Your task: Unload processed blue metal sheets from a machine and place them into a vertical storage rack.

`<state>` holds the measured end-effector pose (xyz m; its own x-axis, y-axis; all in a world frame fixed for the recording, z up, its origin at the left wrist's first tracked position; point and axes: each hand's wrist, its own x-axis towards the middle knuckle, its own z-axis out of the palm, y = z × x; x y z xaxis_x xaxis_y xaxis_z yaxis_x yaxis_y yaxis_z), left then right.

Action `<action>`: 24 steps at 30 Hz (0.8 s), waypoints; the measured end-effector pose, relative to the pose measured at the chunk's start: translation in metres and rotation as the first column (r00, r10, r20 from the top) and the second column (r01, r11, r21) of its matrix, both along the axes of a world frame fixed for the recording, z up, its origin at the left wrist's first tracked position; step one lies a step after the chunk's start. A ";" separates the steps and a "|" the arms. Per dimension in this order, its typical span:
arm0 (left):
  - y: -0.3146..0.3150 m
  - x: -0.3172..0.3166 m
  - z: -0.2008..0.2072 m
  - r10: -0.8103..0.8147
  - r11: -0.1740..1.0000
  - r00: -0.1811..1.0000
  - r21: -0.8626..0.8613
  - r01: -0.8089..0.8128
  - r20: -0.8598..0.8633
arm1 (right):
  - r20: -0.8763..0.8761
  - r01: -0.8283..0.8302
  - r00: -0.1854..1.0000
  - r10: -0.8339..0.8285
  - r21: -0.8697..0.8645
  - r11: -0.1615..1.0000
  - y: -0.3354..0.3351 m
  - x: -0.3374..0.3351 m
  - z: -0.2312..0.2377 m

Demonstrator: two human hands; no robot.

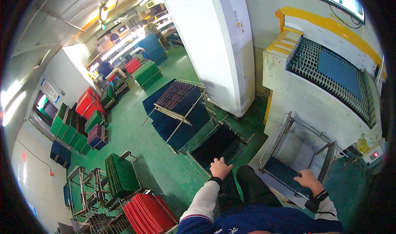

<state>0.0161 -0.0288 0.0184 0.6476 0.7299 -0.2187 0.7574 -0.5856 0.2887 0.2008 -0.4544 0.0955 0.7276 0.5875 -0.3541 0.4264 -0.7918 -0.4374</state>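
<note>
My left hand (221, 168) hovers at the near edge of a metal rack of dark panels (216, 145). Its fingers are slightly spread, and nothing shows in them. At the lower right, my right hand (310, 181) has its fingers closed on the edge of a dark blue flat panel (284, 174). That panel lies low in a slotted metal rack (284, 131), which otherwise shows bare slots along its sides. The fingers' undersides are hidden.
A conveyor machine (288, 81) with a blue panel (339, 71) on its rollers stands at right. A tall white cabinet (214, 40) is ahead. Racks of blue panels (177, 114), green panels (119, 174) and red panels (150, 213) stand around. Several people work at the far benches.
</note>
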 end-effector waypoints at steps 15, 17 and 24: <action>-0.004 0.005 0.000 -0.008 0.998 1.000 0.063 0.008 0.011 | 0.252 -0.114 0.963 0.092 0.075 0.991 -0.007 -0.024 0.023; 0.002 0.004 -0.005 -0.030 1.000 0.997 0.000 0.030 -0.070 | 0.260 -0.124 0.958 0.123 -0.014 0.992 0.000 -0.024 0.066; 0.001 0.001 -0.010 -0.024 0.997 1.000 0.076 0.023 0.012 | 0.322 -0.119 0.940 0.117 -0.014 0.993 -0.018 -0.013 0.198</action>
<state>0.0171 -0.0281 0.0088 0.6674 0.7285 -0.1544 0.7396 -0.6240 0.2524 0.1879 -0.4721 0.2938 0.7276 0.6772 -0.1093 0.6351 -0.7253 -0.2657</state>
